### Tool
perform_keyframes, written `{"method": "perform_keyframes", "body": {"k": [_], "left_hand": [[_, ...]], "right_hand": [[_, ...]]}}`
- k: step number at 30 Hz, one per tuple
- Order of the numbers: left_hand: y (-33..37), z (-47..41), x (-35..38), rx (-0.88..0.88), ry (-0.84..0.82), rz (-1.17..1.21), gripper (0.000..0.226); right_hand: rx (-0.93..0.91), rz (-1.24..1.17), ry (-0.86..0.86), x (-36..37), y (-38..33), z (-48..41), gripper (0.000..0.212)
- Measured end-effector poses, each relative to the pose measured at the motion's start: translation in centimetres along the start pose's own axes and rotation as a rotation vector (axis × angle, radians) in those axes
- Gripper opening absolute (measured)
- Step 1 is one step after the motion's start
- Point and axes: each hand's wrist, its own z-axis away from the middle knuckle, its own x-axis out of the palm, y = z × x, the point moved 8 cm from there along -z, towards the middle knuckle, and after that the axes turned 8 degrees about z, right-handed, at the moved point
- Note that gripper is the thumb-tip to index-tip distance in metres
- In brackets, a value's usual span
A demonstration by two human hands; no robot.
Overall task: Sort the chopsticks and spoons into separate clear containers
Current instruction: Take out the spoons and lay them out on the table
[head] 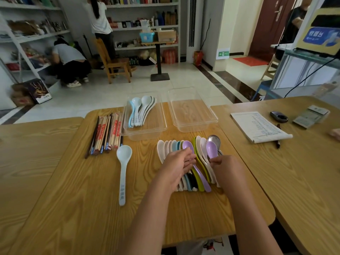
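Observation:
A row of several plastic spoons (199,162), white, blue, green and purple, lies on the wooden table (92,208) in front of me. My left hand (176,166) rests over the left part of the row with fingers nearly straight, touching the handles. My right hand (223,167) pinches the handle of a small purple spoon (211,149) at the row's right end, next to a metal spoon (214,139). One pale blue long spoon (123,168) lies apart at the left. A bundle of chopsticks (105,133) lies further left. The left clear container (145,129) holds several spoons; the right clear container (191,124) holds nothing.
A notebook (261,126), a pen (278,136), a small dark device (278,116) and paper packets (311,116) lie on the adjoining table to the right. Beyond the tables are a wooden chair (114,61), shelves, and people (71,59) by them.

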Motion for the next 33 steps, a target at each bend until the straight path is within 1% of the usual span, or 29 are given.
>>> {"method": "perform_keyframes", "body": {"k": [3,6,9,11,14,16,17,19,20,24,27,30,33], "left_hand": [[1.2,0.3,-0.6,0.029,-0.025,0.011,0.031],[3.6,0.2,-2.1,0.076,-0.034,0.016,0.029],[6.8,-0.4,-4.6,0.127,-0.005,0.035,0.026],[8.9,-1.0,-6.5,0.172,0.019,0.027,0.024],[12.0,-2.8,-9.5,0.231,0.079,0.008,0.024],[13.8,-4.5,-11.5,0.247,0.141,0.029,0.025],[14.6,-5.4,-12.5,0.249,0.175,0.054,0.023],[16.0,-7.1,-14.2,0.26,0.231,0.091,0.018],[16.6,-7.8,-14.9,0.267,0.245,0.1,0.018],[18.1,-10.0,-17.0,0.283,0.283,0.065,0.023],[18.5,-11.3,-18.1,0.268,0.299,0.07,0.024],[18.4,-12.1,-19.0,0.254,0.327,0.066,0.021],[18.4,-12.3,-20.3,0.263,0.394,0.08,0.018]], "right_hand": [[-0.032,-0.026,0.035,-0.6,-0.6,-0.2,0.021],[-0.13,-0.068,0.091,-1.9,-3.2,-0.8,0.031],[-0.243,-0.15,0.08,-1.5,-7.9,-2.0,0.017],[-0.296,-0.248,0.041,-0.8,-11.2,-2.6,0.029],[-0.38,-0.268,-0.122,0.4,-16.4,-3.7,0.011],[-0.373,-0.296,-0.162,1.0,-19.4,-5.4,0.009],[-0.36,-0.298,-0.172,1.8,-20.7,-6.6,0.014],[-0.353,-0.262,-0.186,3.2,-23.4,-8.9,0.021],[-0.347,-0.226,-0.193,4.0,-24.4,-9.9,0.021],[-0.393,-0.053,-0.216,7.1,-28.7,-13.0,0.016],[-0.388,-0.023,-0.255,9.7,-31.7,-14.8,0.014],[-0.406,0.027,-0.232,11.6,-34.4,-15.9,0.011],[-0.403,0.038,-0.168,12.2,-36.4,-17.1,0.028]]}}
